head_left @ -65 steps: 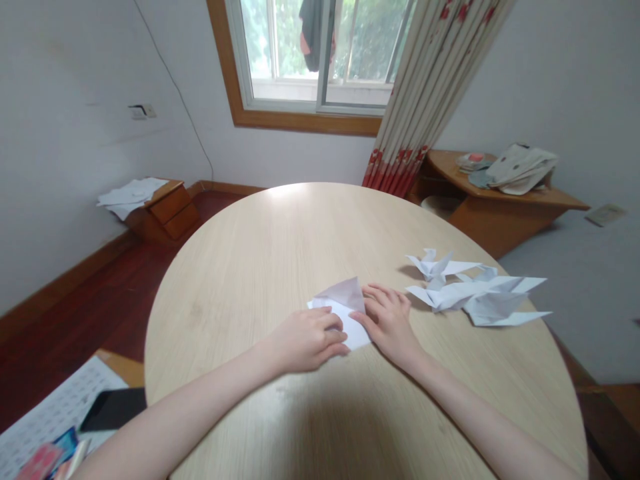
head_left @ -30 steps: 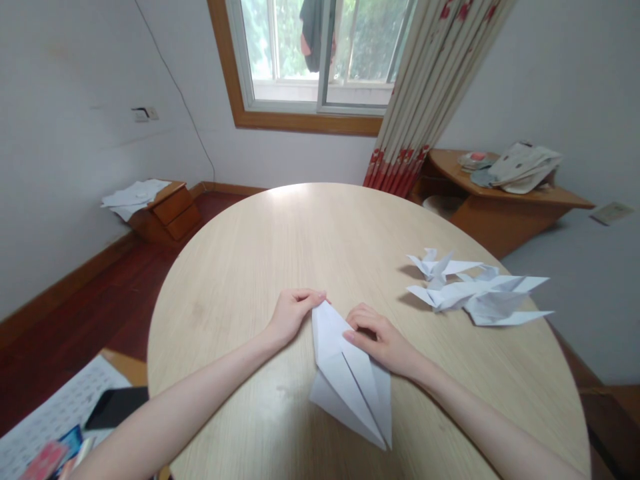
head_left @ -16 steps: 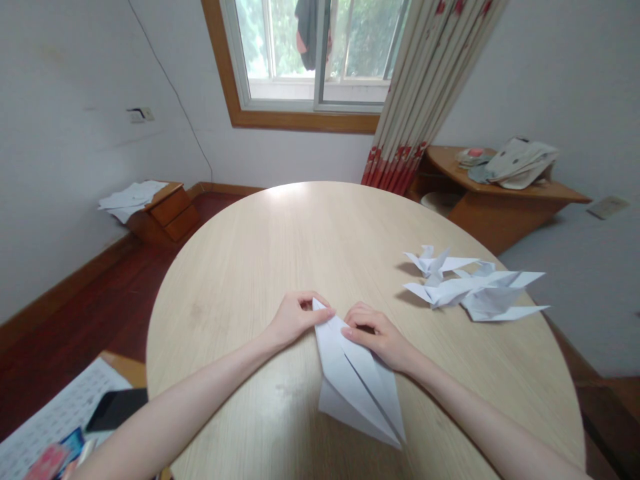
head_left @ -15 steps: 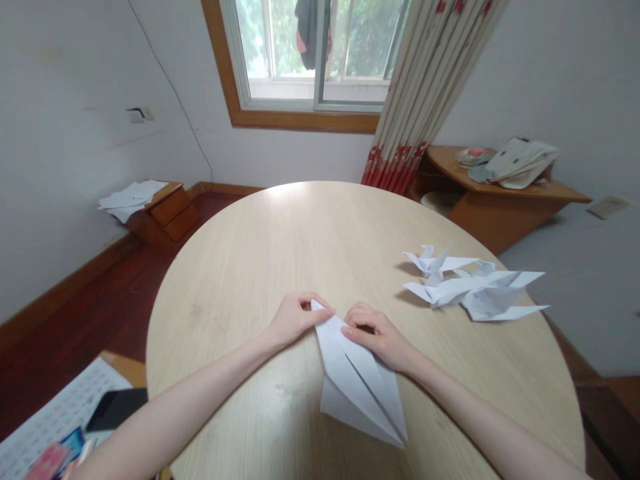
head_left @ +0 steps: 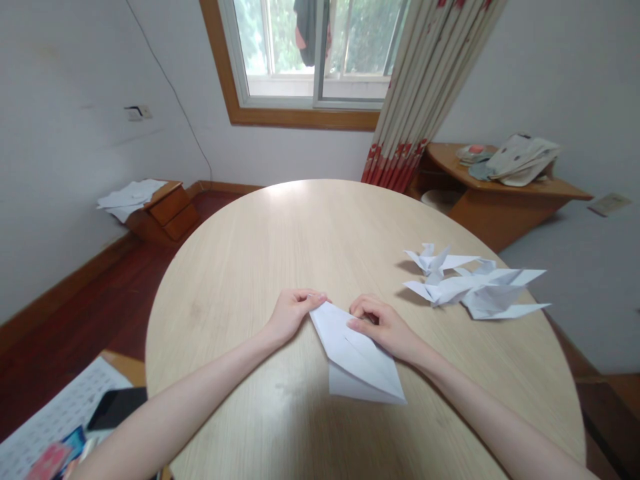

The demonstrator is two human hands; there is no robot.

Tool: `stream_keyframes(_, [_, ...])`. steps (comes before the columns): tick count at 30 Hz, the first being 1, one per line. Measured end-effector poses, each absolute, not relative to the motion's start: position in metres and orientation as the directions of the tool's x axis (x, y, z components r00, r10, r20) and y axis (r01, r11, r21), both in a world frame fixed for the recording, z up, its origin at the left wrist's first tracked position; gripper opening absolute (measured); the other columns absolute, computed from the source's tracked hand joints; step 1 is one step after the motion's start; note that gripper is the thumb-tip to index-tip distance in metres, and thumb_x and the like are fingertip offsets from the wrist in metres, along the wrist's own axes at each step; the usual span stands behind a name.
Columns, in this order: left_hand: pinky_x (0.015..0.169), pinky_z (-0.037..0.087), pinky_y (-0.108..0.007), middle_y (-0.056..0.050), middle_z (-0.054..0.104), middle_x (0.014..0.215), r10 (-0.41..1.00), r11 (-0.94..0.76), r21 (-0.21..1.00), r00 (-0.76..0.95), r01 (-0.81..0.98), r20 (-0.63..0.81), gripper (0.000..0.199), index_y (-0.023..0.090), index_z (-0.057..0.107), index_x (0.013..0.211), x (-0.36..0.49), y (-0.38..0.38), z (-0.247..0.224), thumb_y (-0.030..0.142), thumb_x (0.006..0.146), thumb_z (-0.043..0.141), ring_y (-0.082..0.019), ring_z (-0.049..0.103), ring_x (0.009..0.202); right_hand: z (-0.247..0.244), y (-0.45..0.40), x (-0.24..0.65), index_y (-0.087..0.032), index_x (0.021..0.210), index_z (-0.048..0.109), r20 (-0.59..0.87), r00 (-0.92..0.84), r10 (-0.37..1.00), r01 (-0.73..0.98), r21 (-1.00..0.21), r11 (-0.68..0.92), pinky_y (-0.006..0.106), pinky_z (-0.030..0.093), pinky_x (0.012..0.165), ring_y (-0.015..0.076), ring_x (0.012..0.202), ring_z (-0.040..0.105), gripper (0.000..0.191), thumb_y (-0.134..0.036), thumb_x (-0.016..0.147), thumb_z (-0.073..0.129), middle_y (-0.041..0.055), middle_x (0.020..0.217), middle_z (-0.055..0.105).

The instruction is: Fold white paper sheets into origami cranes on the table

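A folded sheet of white paper [head_left: 353, 350] is held between my two hands above the round wooden table [head_left: 225, 247]. Its near end has a loose flap hanging below the upper layer, and a crease or slit runs along its middle. My left hand [head_left: 296, 312] pinches the far left corner between thumb and fingers. With the thumb on top, my right hand [head_left: 383, 327] grips the right edge, its fingers curled beneath and partly hidden. Several folded white paper birds [head_left: 470, 287] stand close together to the right of my right hand.
A black phone [head_left: 117, 408] and a printed sheet [head_left: 55, 413] lie on a lower surface at the left. Papers [head_left: 133, 195] cover a small wooden cabinet by the wall. Behind the table on the right, a wooden desk [head_left: 520, 190] bears a cloth bag [head_left: 523, 160].
The paper's near end has risen and swung away from me, and its middle slit looks narrower. My left thumb has shifted toward the corner. The paper birds have stayed put.
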State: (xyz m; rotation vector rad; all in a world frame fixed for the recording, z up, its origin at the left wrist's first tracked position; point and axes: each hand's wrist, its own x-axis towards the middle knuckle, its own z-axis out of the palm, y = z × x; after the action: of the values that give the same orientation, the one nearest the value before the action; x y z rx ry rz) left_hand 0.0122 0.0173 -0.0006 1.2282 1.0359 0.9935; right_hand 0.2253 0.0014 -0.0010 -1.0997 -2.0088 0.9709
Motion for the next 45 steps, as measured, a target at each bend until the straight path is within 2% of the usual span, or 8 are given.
stream_keyframes(13, [0.064, 0.044, -0.027, -0.006, 0.072, 0.071, 0.979, 0.012, 1.000, 0.204, -0.014, -0.009, 0.033, 0.014, 0.075, 0.073, 0.012, 0.015, -0.002, 0.046, 0.074, 0.068, -0.018, 0.062, 0.067, -0.003, -0.001, 0.220, -0.019, 0.095, 0.063, 0.023, -0.335, 0.942, 0.328, -0.934, 0.140, 0.028, 0.035, 0.059, 0.0151, 0.064, 0.049, 0.026, -0.041, 0.083, 0.058, -0.0008, 0.069, 0.057])
stream_keyframes(23, [0.061, 0.042, -0.027, -0.004, 0.068, 0.077, 0.959, -0.228, 0.958, 0.211, 0.175, 0.190, 0.027, 0.016, 0.069, 0.099, 0.010, 0.014, -0.006, 0.035, 0.082, 0.059, -0.016, 0.057, 0.066, -0.006, -0.001, 0.220, -0.020, 0.086, 0.057, 0.032, -0.301, 0.953, 0.263, -0.958, 0.116, 0.028, 0.030, 0.055, 0.0129, 0.056, 0.041, 0.020, -0.039, 0.080, 0.060, -0.0059, 0.059, 0.044])
stream_keyframes(27, [0.082, 0.044, -0.035, -0.008, 0.066, 0.100, 0.765, -0.638, 0.667, 0.218, 0.385, 0.606, 0.023, 0.017, 0.063, 0.104, 0.004, 0.009, 0.007, 0.029, 0.088, 0.053, -0.020, 0.058, 0.093, -0.009, -0.002, 0.218, -0.020, 0.089, 0.056, 0.015, -0.293, 0.956, 0.261, -0.961, 0.095, 0.028, 0.030, 0.057, 0.0132, 0.059, 0.042, 0.022, -0.039, 0.080, 0.060, -0.0051, 0.062, 0.049])
stream_keyframes(30, [0.080, 0.042, -0.035, -0.008, 0.067, 0.093, 0.466, -0.876, 0.314, 0.477, 0.365, 0.745, 0.025, 0.016, 0.063, 0.100, 0.000, 0.004, 0.023, 0.032, 0.094, 0.044, -0.020, 0.059, 0.089, -0.008, -0.003, 0.217, -0.020, 0.089, 0.055, 0.012, -0.301, 0.954, 0.260, -0.961, 0.094, 0.028, 0.031, 0.058, 0.0133, 0.060, 0.044, 0.022, -0.040, 0.080, 0.061, -0.0044, 0.065, 0.051])
stream_keyframes(32, [0.078, 0.041, -0.034, -0.006, 0.068, 0.086, 0.279, -0.957, 0.150, 0.640, 0.249, 0.716, 0.032, 0.016, 0.062, 0.094, 0.000, 0.001, 0.030, 0.041, 0.095, 0.044, -0.019, 0.060, 0.081, -0.008, -0.003, 0.218, -0.020, 0.089, 0.056, 0.015, -0.302, 0.953, 0.262, -0.960, 0.099, 0.028, 0.032, 0.058, 0.0134, 0.061, 0.045, 0.022, -0.040, 0.081, 0.061, -0.0042, 0.065, 0.051])
stream_keyframes(36, [0.085, 0.040, -0.035, -0.002, 0.068, 0.080, 0.181, -0.983, 0.080, 0.789, 0.166, 0.587, 0.037, 0.016, 0.062, 0.086, 0.006, -0.004, 0.031, 0.049, 0.094, 0.047, -0.017, 0.061, 0.079, -0.008, -0.002, 0.219, -0.020, 0.088, 0.058, 0.023, -0.298, 0.954, 0.288, -0.951, 0.113, 0.028, 0.034, 0.059, 0.0136, 0.063, 0.047, 0.019, -0.038, 0.083, 0.059, -0.0038, 0.067, 0.051])
stream_keyframes(40, [0.091, 0.038, -0.034, 0.001, 0.067, 0.078, 0.144, -0.986, 0.000, 0.860, 0.165, 0.490, 0.023, 0.018, 0.062, 0.084, 0.013, -0.007, 0.021, 0.030, 0.096, 0.047, -0.015, 0.060, 0.077, -0.011, -0.002, 0.220, -0.019, 0.088, 0.060, 0.047, -0.285, 0.957, 0.330, -0.933, 0.144, 0.028, 0.036, 0.061, 0.0141, 0.066, 0.049, 0.019, -0.037, 0.086, 0.055, -0.0026, 0.069, 0.053])
stream_keyframes(45, [0.084, 0.040, -0.032, 0.000, 0.068, 0.079, 0.155, -0.974, -0.097, 0.920, 0.203, 0.360, 0.014, 0.017, 0.061, 0.080, 0.013, -0.008, 0.012, 0.011, 0.084, 0.049, -0.015, 0.058, 0.072, -0.011, -0.002, 0.220, -0.020, 0.090, 0.061, 0.139, -0.269, 0.953, 0.398, -0.885, 0.241, 0.030, 0.041, 0.064, 0.0161, 0.071, 0.053, 0.017, -0.034, 0.089, 0.052, 0.0013, 0.079, 0.060])
